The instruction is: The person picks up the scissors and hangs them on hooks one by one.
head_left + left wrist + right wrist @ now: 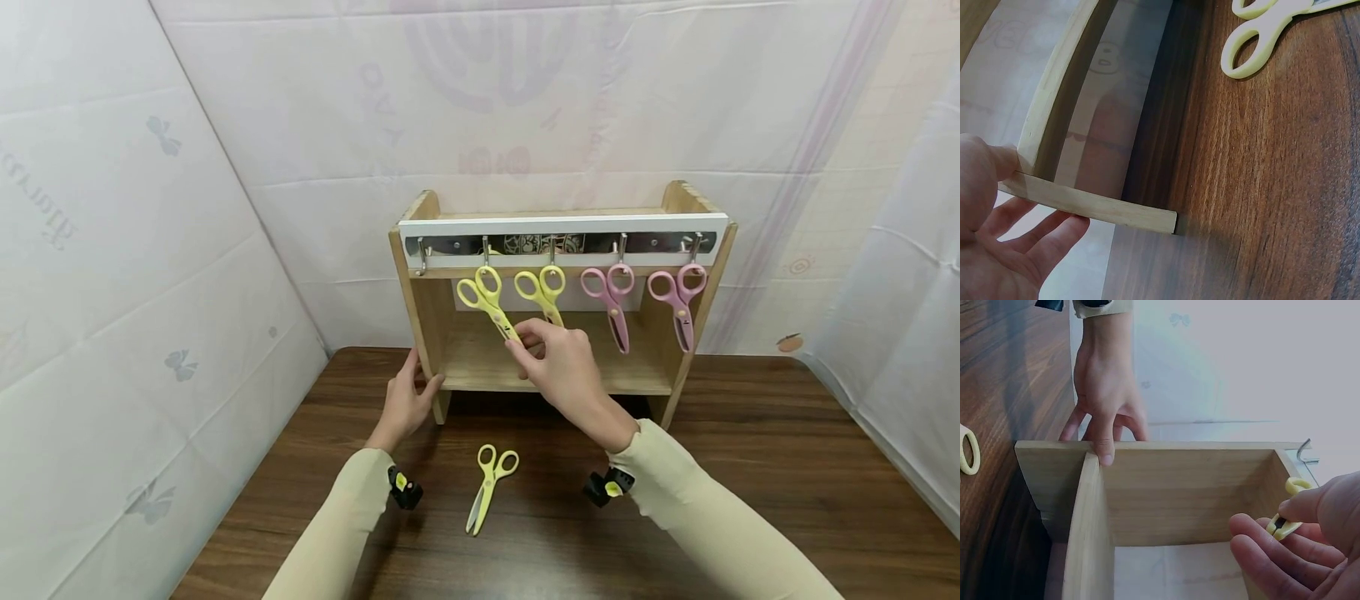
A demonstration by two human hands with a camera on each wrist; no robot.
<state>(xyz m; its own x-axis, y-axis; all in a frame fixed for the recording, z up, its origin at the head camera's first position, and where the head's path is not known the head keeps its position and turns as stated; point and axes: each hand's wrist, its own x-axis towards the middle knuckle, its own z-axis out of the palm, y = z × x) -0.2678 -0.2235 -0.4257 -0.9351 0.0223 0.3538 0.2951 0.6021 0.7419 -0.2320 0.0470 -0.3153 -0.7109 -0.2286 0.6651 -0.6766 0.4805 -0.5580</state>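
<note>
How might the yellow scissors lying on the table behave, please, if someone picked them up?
The yellow scissors would probably feel light, being slim with plastic-looking handles. Lying flat on the table, they probably won't roll. The handles stand apart, so they might pivot when gripped.

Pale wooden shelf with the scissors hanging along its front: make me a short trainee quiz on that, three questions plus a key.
1. How many pink plastic scissors hang from the silver metal hooks?
2. True or false: every hook carries scissors.
3. What do the left hand and the right hand each hold?

Key: 1. Two. 2. False; the leftmost is bare. 3. Left, the pale wooden shelf; right, one pair of yellow plastic scissors.
</note>
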